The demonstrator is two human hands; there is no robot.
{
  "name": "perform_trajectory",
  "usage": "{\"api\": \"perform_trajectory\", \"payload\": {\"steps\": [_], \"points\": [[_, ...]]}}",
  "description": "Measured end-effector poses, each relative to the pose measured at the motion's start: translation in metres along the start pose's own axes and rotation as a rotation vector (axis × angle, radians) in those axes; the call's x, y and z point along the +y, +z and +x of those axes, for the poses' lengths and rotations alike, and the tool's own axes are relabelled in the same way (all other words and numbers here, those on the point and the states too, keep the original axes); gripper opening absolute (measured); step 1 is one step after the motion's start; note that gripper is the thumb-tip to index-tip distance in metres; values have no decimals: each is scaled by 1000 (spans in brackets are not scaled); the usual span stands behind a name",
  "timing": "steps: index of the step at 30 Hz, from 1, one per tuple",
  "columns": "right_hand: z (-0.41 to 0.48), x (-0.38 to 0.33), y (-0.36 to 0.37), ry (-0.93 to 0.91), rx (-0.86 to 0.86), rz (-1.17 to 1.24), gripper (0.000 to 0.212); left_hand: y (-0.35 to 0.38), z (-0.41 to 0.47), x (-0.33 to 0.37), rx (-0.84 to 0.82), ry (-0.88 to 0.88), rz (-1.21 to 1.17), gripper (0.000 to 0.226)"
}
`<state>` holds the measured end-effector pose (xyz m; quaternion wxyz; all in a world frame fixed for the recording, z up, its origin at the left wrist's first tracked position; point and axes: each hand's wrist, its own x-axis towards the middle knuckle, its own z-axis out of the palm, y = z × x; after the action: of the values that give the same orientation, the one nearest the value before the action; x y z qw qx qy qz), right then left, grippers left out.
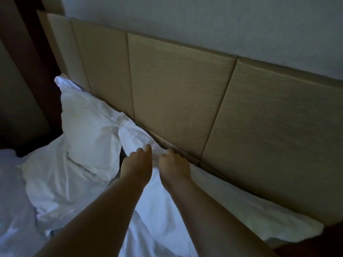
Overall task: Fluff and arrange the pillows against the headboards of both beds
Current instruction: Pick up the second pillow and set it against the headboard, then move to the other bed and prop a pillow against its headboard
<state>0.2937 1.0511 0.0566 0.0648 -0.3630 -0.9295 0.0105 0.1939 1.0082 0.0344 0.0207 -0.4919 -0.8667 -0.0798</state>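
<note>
Forearms (111,210) reach in close; left hand (137,162) and right hand (174,165) sit side by side, both gripping the near pillow (222,201) at its left end, its length running right along the headboard (176,89).

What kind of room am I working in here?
Probably a hotel bedroom: a panelled headboard on the wall, a white pillow propped against it, a second pillow gripped by the left hand and right hand, rumpled white bedding.
</note>
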Motion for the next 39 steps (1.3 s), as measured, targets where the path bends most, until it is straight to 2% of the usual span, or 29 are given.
{"api": "perform_trajectory", "payload": {"steps": [4, 8, 18, 21, 25, 31, 36, 39], "points": [[-48, -20, -6, 11, -33, 29, 23, -11, -55, -10, -149, 113, -16, 41], [-118, -50, -27, 102, -156, 51, 27, -37, -132, -19, -272, 209, 12, 35], [-354, -116, -94, 384, -225, 149, 11, -112, -365, -15, -288, 342, 44, 28], [-419, -114, -97, 450, -240, 151, 11, -122, -418, 16, -292, 373, 76, 28], [-516, -105, -104, 578, -236, 190, 21, -119, -496, 67, -357, 528, 72, 31], [-661, -51, -112, 873, -220, 203, 28, -118, -581, 145, -434, 740, 42, 29], [-799, -26, -117, 1093, -234, 343, 53, -101, -664, 224, -576, 903, 102, 34], [-892, -15, -121, 1249, -185, 330, 46, -97, -736, 283, -593, 1072, 135, 45]]}}
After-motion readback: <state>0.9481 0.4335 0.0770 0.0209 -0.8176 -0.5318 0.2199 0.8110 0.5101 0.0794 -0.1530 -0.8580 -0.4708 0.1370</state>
